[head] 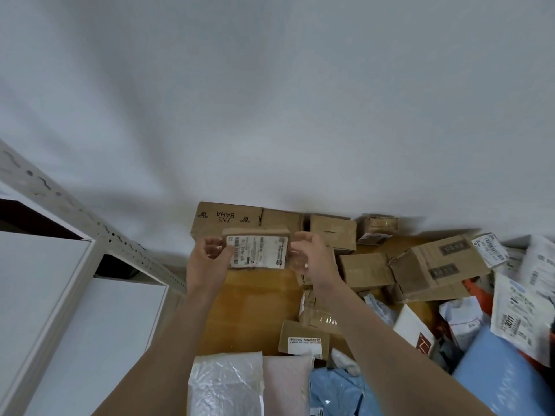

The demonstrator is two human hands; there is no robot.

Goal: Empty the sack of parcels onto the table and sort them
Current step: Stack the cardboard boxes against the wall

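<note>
1. Both hands hold one box (256,250): left hand (210,256) and right hand (312,259) pinch its short ends, label up.
2. I see it held over the table (255,298); parcels (435,265) heap on the right, no sack in view.
3. I judge it is bound for the row (228,219) at the wall.
4. Risks: fingertips slipping on glossy tape, or a hasty set-down nudging the row.

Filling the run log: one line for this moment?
sorting | left hand: grips box | right hand: grips box | box: over table
</note>
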